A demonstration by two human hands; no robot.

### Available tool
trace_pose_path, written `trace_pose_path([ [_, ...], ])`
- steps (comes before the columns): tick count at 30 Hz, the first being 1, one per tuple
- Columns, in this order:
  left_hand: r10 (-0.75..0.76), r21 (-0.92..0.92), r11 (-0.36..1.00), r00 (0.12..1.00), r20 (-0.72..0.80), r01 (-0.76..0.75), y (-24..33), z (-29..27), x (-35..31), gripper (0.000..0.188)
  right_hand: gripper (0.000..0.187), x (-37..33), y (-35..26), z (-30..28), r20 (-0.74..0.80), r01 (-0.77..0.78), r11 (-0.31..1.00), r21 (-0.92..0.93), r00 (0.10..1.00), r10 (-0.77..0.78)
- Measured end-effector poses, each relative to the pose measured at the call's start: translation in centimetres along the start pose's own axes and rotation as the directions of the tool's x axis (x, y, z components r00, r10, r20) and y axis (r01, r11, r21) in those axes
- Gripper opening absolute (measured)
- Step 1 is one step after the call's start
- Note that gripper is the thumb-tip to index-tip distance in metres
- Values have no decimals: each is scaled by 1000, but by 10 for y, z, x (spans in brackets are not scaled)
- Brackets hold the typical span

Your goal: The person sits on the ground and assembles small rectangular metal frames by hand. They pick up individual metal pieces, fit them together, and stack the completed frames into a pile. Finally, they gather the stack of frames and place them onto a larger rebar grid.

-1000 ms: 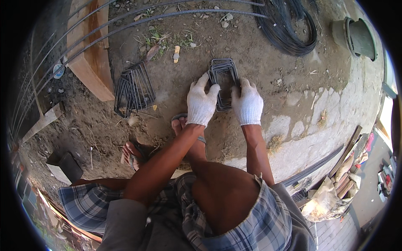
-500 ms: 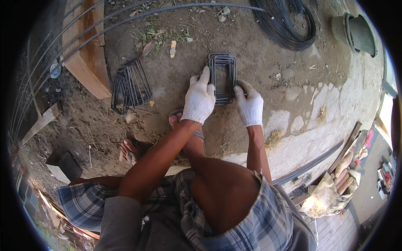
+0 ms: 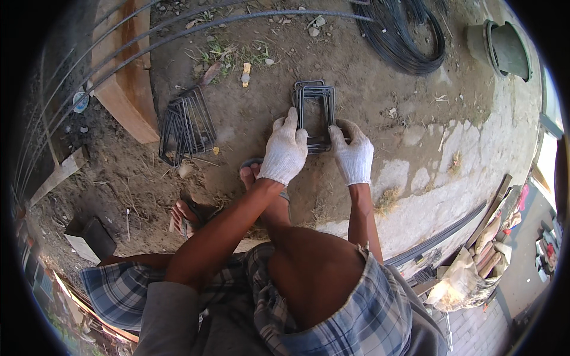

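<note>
A stack of rectangular bent steel stirrups (image 3: 301,101) sits upright on the dirt in front of me, its frames nearly lined up. White knit gloves cover both hands. On the stack's left side is my left hand (image 3: 285,148), closed on the bars with the index finger stretched along them. My right hand (image 3: 353,151) pinches the right side near the lower corner, thumb and fingertips against the bars. Farther left, a second, looser pile of stirrups (image 3: 187,127) lies fanned out on the ground.
Long steel rods (image 3: 237,22) arch across the far left over a wooden beam (image 3: 122,89). A coil of dark wire (image 3: 409,53) lies at the far side, with a grey bucket (image 3: 507,50) on the far right. My sandalled feet are close by. A filled sack (image 3: 457,285) stands at right.
Both hands stay at the sides of the stack, with only slight finger shifts. The whole view has moved down a little; the loose pile lies as before.
</note>
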State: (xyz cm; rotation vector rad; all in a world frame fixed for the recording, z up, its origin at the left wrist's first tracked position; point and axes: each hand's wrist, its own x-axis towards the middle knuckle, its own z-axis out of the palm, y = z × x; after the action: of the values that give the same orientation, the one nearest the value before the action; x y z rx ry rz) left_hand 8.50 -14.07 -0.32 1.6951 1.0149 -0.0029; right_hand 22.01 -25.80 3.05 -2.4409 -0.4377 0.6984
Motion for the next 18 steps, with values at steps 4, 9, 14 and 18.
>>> trace_pose_path([
  [4,49,-62,997,997,-54,-53,-8,-2,-1,52,38,4,1,3,-12,18,1000,-20,1000,-18],
  [9,56,-193,980,998,14,-52,-20,-8,0,50,39,6,-1,5,-65,59,996,-61,996,-63],
  [14,-37,-377,922,990,136,86,-30,-14,4,51,39,7,-9,8,-89,57,995,-85,994,-64],
  [18,-53,-473,870,981,187,138,-30,-13,6,51,37,9,-2,8,-140,101,988,-116,983,-117],
])
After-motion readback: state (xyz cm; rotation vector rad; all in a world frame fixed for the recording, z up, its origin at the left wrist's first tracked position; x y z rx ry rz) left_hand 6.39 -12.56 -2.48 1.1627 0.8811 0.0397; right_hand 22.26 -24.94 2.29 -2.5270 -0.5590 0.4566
